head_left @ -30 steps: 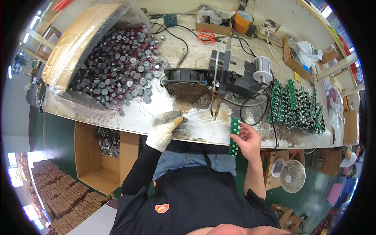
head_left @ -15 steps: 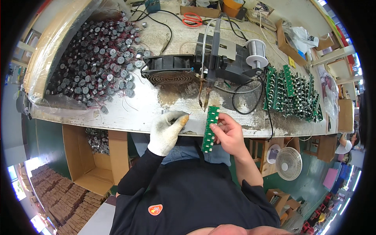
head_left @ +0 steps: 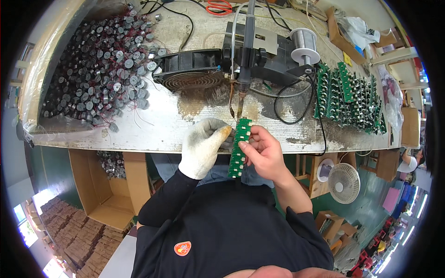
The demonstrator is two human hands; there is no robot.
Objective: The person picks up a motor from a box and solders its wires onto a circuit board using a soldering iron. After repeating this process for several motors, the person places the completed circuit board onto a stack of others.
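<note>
I logged one green circuit board [head_left: 238, 153], just nearside of the soldering iron [head_left: 246, 58], in the right hand's [head_left: 265, 158] fingers; left gloved hand's [head_left: 202, 147] fingers pinched narrow, contents unclear; apparent step, board presented for soldering, next needing steady alignment.

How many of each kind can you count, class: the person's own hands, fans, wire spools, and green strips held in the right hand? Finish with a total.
Hands: 2 (gloved left hand, bare right hand)
Fans: 2 (black fan, white fan)
Wire spool: 1
Held green strip: 1
Total: 6
</note>
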